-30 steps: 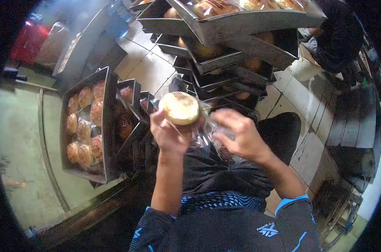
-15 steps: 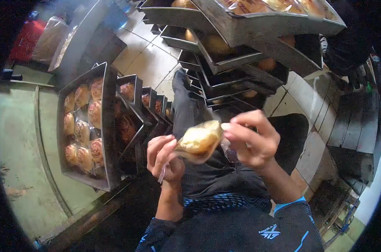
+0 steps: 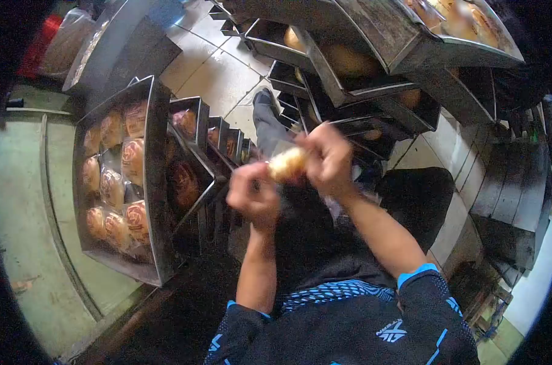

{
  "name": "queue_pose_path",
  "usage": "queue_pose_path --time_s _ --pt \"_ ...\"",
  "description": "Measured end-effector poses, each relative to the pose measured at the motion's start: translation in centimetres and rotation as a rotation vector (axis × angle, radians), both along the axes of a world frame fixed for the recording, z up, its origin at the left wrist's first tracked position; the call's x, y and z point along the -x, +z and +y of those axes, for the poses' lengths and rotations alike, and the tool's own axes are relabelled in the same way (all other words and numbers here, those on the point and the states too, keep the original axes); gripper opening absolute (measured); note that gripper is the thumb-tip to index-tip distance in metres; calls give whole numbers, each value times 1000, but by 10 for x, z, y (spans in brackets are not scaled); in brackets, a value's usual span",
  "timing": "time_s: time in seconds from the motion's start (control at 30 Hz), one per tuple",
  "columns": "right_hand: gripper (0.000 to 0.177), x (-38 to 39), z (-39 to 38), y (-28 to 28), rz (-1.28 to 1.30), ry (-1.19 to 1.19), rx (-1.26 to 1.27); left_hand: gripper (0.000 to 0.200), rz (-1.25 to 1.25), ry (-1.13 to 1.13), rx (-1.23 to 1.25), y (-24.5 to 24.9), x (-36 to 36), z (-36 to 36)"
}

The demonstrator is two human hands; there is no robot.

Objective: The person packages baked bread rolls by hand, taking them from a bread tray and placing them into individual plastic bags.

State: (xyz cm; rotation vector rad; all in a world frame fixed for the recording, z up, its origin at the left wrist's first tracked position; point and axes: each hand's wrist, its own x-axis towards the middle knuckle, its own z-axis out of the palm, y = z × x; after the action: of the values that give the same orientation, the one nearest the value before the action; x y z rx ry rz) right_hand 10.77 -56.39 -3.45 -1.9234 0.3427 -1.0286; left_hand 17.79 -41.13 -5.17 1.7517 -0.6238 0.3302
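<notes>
A bread bun in clear plastic wrap (image 3: 286,164) hangs between my two hands above my lap, smeared by motion. My left hand (image 3: 255,191) closes on its left end. At its right end my right hand (image 3: 329,157) is closed too, fingers curled on the wrap. On the left, a metal tray (image 3: 161,243) holds several wrapped buns (image 3: 113,188) with reddish print, lying in rows. Which part of the wrapper each finger pinches is too blurred to see.
Stacked metal trays (image 3: 373,91) with buns rise in front and to the right. More stacked trays (image 3: 197,137) stand behind the left one. A tiled floor (image 3: 212,76) shows between the stacks. Dark metal boxes (image 3: 507,182) are at the far right.
Both hands have moved forward and closer together with the wrapped bun between them. The bun has turned and now looks smaller. My view has shifted slightly.
</notes>
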Motion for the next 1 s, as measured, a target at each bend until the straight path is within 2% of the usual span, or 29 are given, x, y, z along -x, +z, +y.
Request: queue_pose_path --time_s 0.03,0.07,0.1,0.17,0.23,0.3,0.37,0.4,0.43,0.47,0.5,0.57,0.6,0.63,0.7,0.73,0.77,0.8,0.83,0.87,0.9,0.97,1.0 --pt "34 -1 -5 2 68 -175 -295 19 277 86 23 -2 -7 6" --pt "35 8 1 -2 98 -219 -237 20 345 15 56 4 -2 11" --pt "36 23 14 -10 127 -263 -181 20 604 -44 151 16 12 22" --pt "40 61 45 -33 248 -230 -306 19 775 -56 106 16 38 55" --pt "40 99 75 -51 525 -209 -414 19 830 28 -165 3 69 86" --pt "34 121 85 -67 696 -171 -386 16 347 36 -351 -17 93 102" --pt "24 127 58 -58 930 96 -360 14 383 0 -236 -7 98 104" --pt "26 125 51 -44 719 -33 -261 14 432 0 -187 0 95 105" --pt "20 115 40 -18 460 -157 -219 14 474 9 -133 10 90 104" --pt "14 110 33 -1 417 -63 -183 13 493 -6 -76 31 79 91" --pt "14 105 25 12 372 29 -139 15 524 10 -84 35 65 85" --pt "35 75 33 37 286 242 153 19 639 -46 -111 48 39 66" --pt "52 66 39 33 417 341 204 25 709 -90 -76 47 28 58" --pt "59 58 43 13 516 291 403 32 686 -150 -133 44 16 55" --pt "66 50 26 36 642 431 53 40 579 -75 -242 54 7 50" --pt "68 54 18 59 546 401 -10 45 528 -53 -239 51 4 52" --pt "69 61 12 92 456 386 -70 37 421 -3 -223 43 2 54" --pt "66 71 6 135 351 354 -161 18 140 67 -252 34 2 52" --pt "68 80 -4 166 238 350 -182 18 298 79 -163 34 11 51" --pt "69 85 -12 184 3 321 -235 27 267 49 -111 22 17 43" --pt "60 85 -24 201 -165 256 -174 37 235 21 -63 12 24 28" --pt "44 61 -70 236 -460 -21 9 40 240 -236 -239 22 49 -5" --pt "39 40 -98 254 -476 -141 75 41 262 -392 -280 18 60 -23"
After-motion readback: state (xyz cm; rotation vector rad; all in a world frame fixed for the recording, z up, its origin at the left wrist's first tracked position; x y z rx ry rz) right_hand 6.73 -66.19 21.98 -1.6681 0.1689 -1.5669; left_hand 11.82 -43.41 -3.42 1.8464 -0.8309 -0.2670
